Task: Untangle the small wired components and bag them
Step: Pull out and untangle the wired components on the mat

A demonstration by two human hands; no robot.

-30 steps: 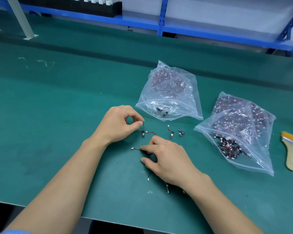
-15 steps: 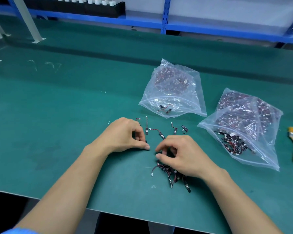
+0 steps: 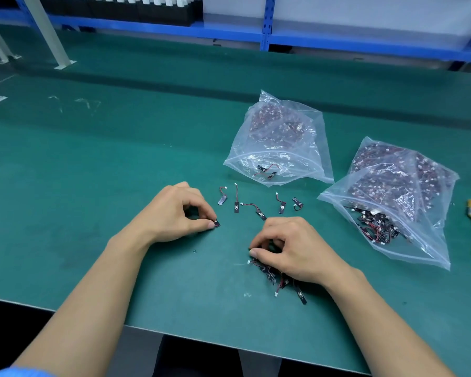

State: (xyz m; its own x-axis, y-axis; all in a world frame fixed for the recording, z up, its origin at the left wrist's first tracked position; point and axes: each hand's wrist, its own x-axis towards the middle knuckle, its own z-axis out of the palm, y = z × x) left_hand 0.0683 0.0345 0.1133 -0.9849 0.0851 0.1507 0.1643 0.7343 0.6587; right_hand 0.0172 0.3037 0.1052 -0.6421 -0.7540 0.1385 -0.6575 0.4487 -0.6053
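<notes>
left hand (image 3: pixel 174 213): pinching a small black wired component (image 3: pixel 216 223) — just pulled clear, left of tangled red-wired clump (image 3: pixel 280 278)
right hand (image 3: pixel 291 248): gripping that clump — untangling's progressing

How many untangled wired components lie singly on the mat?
5, in a row beyond the hands: leftmost component, second, middle, fourth, rightmost. Left hand pinches a sixth; right hand holds a tangle, maybe hiding more.

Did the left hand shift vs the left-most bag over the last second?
Yes. The left hand has drawn back toward the near edge of the table, away from the left-most bag, and now pinches a wired component.
</notes>
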